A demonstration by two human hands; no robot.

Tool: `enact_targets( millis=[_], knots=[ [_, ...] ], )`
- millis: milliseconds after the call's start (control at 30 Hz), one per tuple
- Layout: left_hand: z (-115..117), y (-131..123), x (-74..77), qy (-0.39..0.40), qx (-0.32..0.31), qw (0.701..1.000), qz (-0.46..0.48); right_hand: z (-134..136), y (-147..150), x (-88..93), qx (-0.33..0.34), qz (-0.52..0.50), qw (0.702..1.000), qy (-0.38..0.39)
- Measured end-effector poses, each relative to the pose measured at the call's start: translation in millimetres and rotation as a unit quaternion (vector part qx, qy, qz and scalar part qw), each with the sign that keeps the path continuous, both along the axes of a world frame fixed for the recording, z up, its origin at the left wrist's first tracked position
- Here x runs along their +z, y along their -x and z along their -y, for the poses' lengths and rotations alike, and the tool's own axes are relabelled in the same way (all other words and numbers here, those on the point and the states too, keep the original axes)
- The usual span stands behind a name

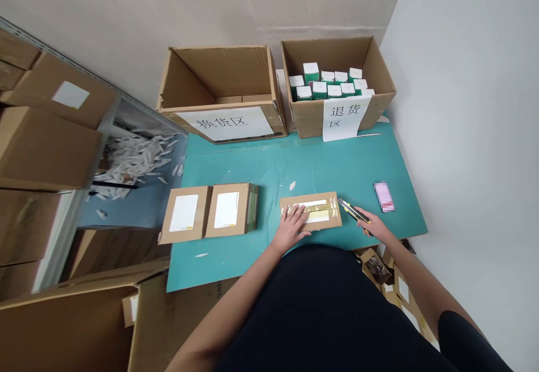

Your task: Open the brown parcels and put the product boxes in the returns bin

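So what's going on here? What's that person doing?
A person is working at a teal table. Their left hand presses flat on a taped cardboard parcel, and their right hand grips a yellow-and-black utility knife right beside it. Two more cardboard parcels lie to the left. Behind them stand an open cardboard box and another cardboard box holding white-and-green cartons.

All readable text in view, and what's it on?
"换货区": paper sign on the carton at far back left.
"退货 区" (two lines): paper sign on the carton holding boxes.
White labels on the cardboard mailers: too small to read.
Green-and-white boxes: print too small to read.
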State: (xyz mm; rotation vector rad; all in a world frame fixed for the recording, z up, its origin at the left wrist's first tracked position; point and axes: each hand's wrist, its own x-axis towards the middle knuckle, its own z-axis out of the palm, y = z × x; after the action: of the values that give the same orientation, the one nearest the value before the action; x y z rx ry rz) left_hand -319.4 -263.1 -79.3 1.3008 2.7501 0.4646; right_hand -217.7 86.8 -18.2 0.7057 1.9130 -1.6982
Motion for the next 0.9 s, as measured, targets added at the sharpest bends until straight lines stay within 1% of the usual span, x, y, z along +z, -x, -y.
enact_targets(
  millis=[233, 400, 600, 767, 900],
  knots=[
    [1, 0, 0.4, -0.004, -0.004, 1.000, 0.008, 1, -8, 4.1, 0.044, 0.007, 0.999, -0.019],
    [0, -2, 0.7, -0.002, 0.003, 1.000, 0.013, 2, -12, 1.9, 0.045, 0.024, 0.998, -0.032],
    [-1, 1, 0.1, 0.001, 0.006, 1.000, 0.016, -6, -19, 0.9, 0.057, 0.027, 0.998, -0.028],
    [-1, 2, 1.2, -0.003, 0.005, 1.000, 0.014, 0, -33, 6.2, 0.041, 0.036, 0.998, -0.017],
    [-1, 2, 2.3, -0.006, 0.002, 1.000, 0.011, 5, -35, 14.9, 0.039, 0.039, 0.998, -0.019]
  ],
)
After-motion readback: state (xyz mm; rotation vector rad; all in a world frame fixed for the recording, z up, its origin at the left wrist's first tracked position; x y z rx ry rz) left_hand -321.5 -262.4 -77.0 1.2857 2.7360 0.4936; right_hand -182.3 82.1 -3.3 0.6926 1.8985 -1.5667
